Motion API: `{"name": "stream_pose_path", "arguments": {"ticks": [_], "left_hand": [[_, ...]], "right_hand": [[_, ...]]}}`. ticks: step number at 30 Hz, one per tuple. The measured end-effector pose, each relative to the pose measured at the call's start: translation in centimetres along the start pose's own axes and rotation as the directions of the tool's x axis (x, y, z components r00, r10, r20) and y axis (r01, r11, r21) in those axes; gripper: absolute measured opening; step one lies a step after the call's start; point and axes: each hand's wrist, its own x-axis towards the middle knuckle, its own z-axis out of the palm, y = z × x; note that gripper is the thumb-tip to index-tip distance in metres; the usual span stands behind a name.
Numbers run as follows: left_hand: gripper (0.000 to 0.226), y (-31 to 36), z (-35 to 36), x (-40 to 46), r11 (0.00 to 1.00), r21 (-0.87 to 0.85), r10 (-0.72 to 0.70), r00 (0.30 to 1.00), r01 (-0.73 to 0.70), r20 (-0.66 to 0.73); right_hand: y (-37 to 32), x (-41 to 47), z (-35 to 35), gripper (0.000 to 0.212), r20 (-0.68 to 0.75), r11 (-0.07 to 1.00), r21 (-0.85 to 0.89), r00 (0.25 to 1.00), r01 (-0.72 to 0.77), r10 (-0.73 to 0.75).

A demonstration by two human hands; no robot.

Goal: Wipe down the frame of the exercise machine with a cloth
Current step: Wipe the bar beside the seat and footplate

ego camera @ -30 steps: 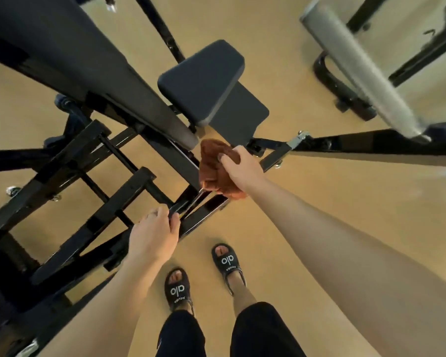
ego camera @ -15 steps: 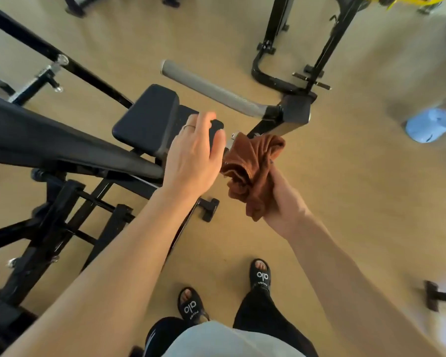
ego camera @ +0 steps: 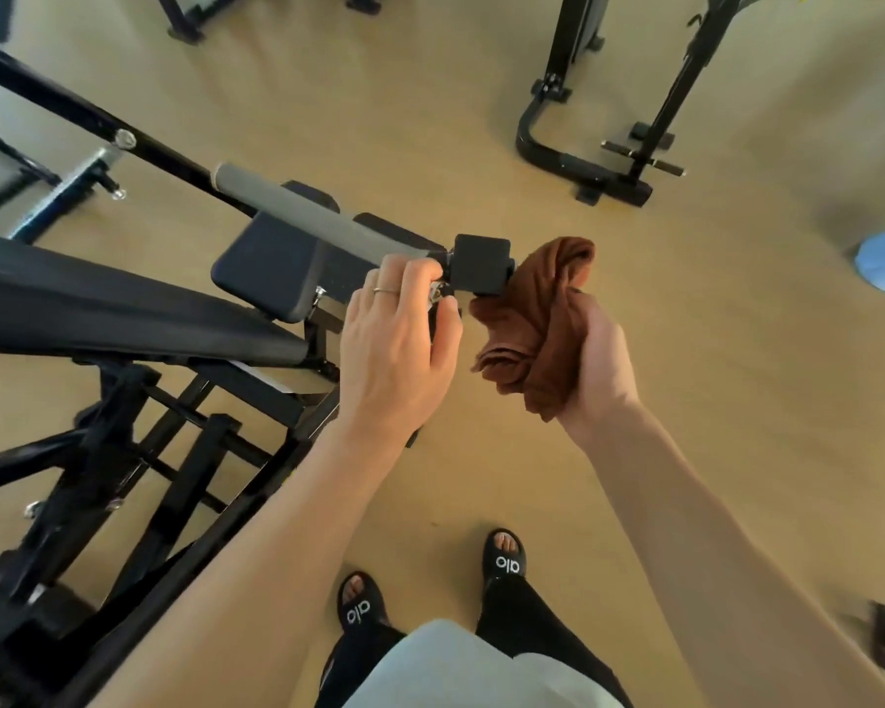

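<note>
i am curling my left hand (ego camera: 397,344) around the black bracket (ego camera: 479,268) at the near end of the grey handle (ego camera: 318,217) while my right hand (ego camera: 596,360) is bunching the brown cloth (ego camera: 537,319) just right of it, and i am risking pinching my fingers if the handle swings.

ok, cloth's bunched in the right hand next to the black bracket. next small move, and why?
Probably press the brown cloth onto the black bracket and wipe: the right hand holds it beside the bracket while the left hand grips the frame just below.
</note>
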Motion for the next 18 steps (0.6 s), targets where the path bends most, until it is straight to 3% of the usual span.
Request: {"name": "stream_pose_path", "arguments": {"ticks": [5,8,10,13,18], "left_hand": [[0.042,1.6,2.2,3.4,0.997,0.048,-0.063,0.992,0.058,0.110],[0.048,2.0,3.2,4.9,0.993,-0.011,-0.117,0.977,0.121,0.179],[0.043,1.7,3.8,5.9,0.986,-0.060,-0.141,0.974,0.154,0.178],[0.036,1.0,4.5,6.9,0.972,-0.098,-0.198,0.966,0.215,0.166],[0.030,1.1,5.7,6.6,0.969,-0.011,-0.245,0.963,0.247,0.109]], "right_hand": [[-3.8,2.4,0.5,0.034,-0.149,0.970,-0.218,0.979,0.106,-0.141],[-5.5,4.0,1.3,0.023,-0.073,0.914,-0.324,0.957,0.245,-0.282],[-6.3,5.2,2.1,0.016,0.070,0.818,-0.475,0.941,0.323,-0.331],[-6.9,7.0,3.1,0.015,0.244,0.678,-0.656,0.943,0.332,-0.226],[-7.1,10.8,3.3,0.030,0.318,0.532,-0.779,0.940,0.332,-0.121]]}}
